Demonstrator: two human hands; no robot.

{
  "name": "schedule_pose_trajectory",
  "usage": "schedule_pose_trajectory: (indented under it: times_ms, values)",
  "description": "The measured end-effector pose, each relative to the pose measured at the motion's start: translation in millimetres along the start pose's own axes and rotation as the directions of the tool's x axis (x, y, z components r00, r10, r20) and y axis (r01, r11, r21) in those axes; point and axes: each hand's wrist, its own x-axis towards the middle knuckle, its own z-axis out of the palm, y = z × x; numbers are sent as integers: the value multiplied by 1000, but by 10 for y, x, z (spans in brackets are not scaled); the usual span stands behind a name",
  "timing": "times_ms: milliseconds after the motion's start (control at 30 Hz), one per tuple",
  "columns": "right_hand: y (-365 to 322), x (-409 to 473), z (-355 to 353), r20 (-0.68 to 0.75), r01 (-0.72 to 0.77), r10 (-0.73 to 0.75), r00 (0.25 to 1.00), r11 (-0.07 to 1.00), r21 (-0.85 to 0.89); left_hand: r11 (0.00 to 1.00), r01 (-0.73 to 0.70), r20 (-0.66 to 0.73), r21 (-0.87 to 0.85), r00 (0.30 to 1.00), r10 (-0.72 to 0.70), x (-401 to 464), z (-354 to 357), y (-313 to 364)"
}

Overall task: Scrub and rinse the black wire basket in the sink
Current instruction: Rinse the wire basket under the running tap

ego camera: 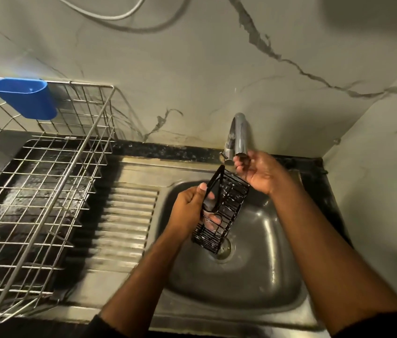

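While held over the bowl, basket: one black wire basket (222,211) hangs tilted above the drain (222,248), its upper end near the right hand, its left side in the left hand.
Left hand (191,208): fingers curled round the basket's black hook frame, thumb on top, gripping it.
Right hand (257,172): fingers loosely bent just under the tap (239,135) spout; whether they touch the spout or basket rim I cannot tell.
Sink (278,284): one steel bowl, ribbed drainer to its left.
Rack (46,181): one wire dish rack on the left counter.
Cup (25,97): one blue holder clipped on the rack's back rim.
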Motion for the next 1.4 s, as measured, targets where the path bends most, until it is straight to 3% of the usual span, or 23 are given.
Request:
schedule_pose_trajectory:
  times_ms: [67,167,300,433,633,933,1400]
  values:
    - [-24,-35,-32,12,61,-60,998,977,-204,1000,-9,14,-14,1000,9,1,18,-1]
    - [-36,-35,-159,-45,193,-215,976,938,-288,999,0,26,-37,1000,1,-6,31,-22]
    - [76,-129,-283,-35,225,-330,943,713,-664,995,-4,26,-98,1000,6,-10,17,-75]
    - [300,-227,-352,-59,273,-394,917,730,-626,993,-29,-2,-115,1000,29,-37,11,-90]
    - [567,-330,-347,-8,428,-570,821,625,-653,993,-63,-5,-104,998,63,-48,26,-58]
    - [633,-359,-310,-31,393,-515,857,690,-608,993,-113,-62,-39,992,110,-76,-2,-15]
    - [605,-365,-339,-38,385,-518,854,681,-623,996,-81,-63,-25,995,80,-142,77,87]
